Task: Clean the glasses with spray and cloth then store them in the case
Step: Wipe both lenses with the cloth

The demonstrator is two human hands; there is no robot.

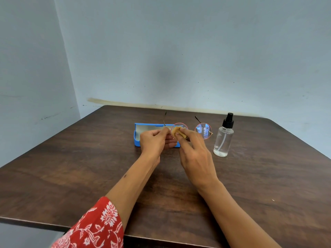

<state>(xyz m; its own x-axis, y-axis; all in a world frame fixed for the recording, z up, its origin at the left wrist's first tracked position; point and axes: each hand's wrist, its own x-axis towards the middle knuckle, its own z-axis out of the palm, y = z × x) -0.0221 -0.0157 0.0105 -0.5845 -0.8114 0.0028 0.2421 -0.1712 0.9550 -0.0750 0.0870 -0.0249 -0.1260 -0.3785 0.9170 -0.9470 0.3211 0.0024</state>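
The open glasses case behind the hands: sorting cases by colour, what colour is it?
Bright blue: the open glasses case shows best in the head view.

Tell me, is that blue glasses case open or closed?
Open. The blue case lies on the table with its lid raised behind, showing a pale lining.

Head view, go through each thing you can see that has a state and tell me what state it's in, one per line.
glasses: held up above the table, temples unfolded
cloth: pressed on the lens nearer the left hand
case: open on the table, behind the hands
spray bottle: upright, capped, mostly clear inside
left hand: grips the glasses at the temple hinge
right hand: pinches the cloth
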